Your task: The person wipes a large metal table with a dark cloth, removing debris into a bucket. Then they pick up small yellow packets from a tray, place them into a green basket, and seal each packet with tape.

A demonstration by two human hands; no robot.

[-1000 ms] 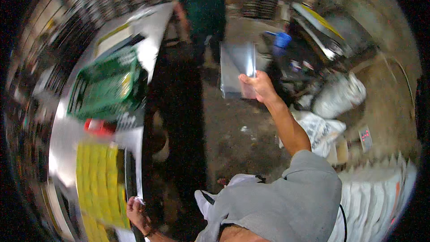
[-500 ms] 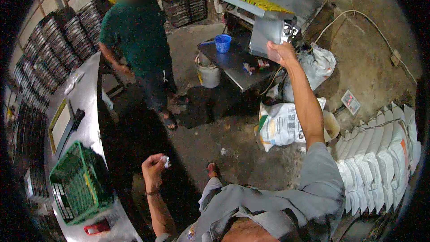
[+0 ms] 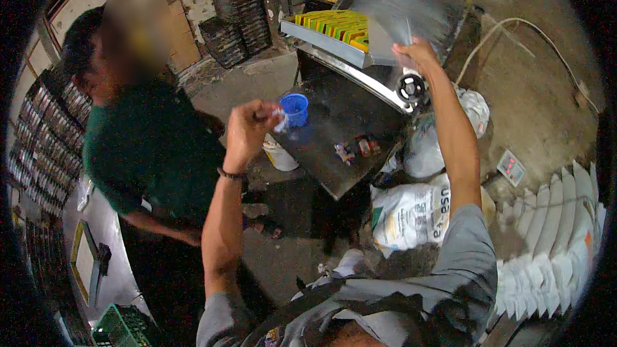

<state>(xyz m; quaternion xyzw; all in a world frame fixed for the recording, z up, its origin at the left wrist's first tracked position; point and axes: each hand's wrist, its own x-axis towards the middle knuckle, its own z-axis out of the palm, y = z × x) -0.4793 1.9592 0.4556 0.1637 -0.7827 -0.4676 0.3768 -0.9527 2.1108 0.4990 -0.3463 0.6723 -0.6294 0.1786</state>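
My left hand [image 3: 250, 133] is raised, its fingers pinching a small crumpled white piece [image 3: 280, 122], blurred by motion. In the picture that piece overlaps the rim of a blue plastic mug [image 3: 295, 111] on the dark metal table. My right hand [image 3: 419, 56] reaches far forward, fingers closed on the edge of a grey sheet-like panel [image 3: 387, 33], smeared by motion. The panel stands beside a metal machine tray [image 3: 328, 44] with a row of yellow-green packets [image 3: 334, 24]. A black handwheel [image 3: 411, 88] sits just below my right hand.
A person in a dark green shirt [image 3: 148, 154] stands close on my left. Small wrappers [image 3: 355, 149] lie on the dark table [image 3: 315, 167]. White sacks [image 3: 411, 212] and stacked white bags [image 3: 546, 238] line the right. A green crate [image 3: 122, 328] sits at lower left.
My left hand has risen forward to the mug with the white piece. The panel in my right hand has swung up, showing the packets. The person in green is nearer.
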